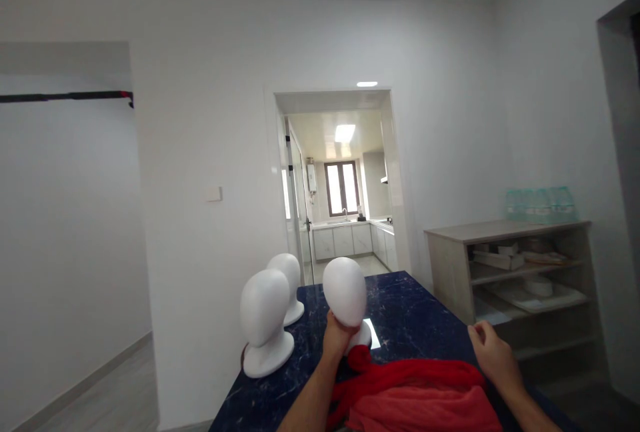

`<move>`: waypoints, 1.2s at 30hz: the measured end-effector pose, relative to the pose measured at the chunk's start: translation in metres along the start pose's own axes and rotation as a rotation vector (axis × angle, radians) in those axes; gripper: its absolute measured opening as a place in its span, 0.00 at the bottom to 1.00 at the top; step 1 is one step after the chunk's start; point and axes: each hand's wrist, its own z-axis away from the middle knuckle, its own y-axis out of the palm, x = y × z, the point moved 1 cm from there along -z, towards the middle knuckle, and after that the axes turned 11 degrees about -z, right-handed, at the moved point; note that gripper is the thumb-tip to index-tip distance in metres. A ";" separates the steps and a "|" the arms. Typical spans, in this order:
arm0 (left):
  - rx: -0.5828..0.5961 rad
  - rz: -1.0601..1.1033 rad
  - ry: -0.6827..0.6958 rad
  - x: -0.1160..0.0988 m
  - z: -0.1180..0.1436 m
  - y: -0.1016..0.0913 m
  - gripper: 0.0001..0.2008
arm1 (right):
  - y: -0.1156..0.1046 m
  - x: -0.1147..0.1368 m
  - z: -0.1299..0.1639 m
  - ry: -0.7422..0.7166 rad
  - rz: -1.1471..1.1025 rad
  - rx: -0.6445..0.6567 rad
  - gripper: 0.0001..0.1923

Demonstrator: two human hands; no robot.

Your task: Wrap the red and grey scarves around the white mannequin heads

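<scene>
My left hand (334,335) grips the neck of a white foam mannequin head (345,291) standing on a dark blue marbled table (410,305). A red cloth (415,392) lies bunched on the table just in front of that head, between my arms. My right hand (493,351) hovers at the right side of the table with fingers loosely curled and nothing in it, just beyond the cloth's right end. Two more white mannequin heads, one near (265,329) and one farther back (287,285), stand at the table's left side.
A grey open shelf unit (505,232) with boxes and trays stands to the right of the table, with teal packages (540,204) on top. A doorway (343,185) behind the table opens onto a kitchen. White walls surround; a black rail (65,96) runs at the upper left.
</scene>
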 end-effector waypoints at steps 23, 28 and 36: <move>-0.234 -0.466 0.066 0.120 0.151 -0.298 0.33 | 0.018 -0.033 -0.010 -0.124 0.112 0.005 0.21; -0.223 -0.442 -0.048 0.136 0.145 -0.298 0.38 | 0.020 -0.040 -0.011 -0.206 0.079 -0.056 0.17; -0.104 -0.286 -0.183 0.159 0.145 -0.290 0.44 | 0.016 -0.034 -0.007 -0.191 0.041 -0.091 0.16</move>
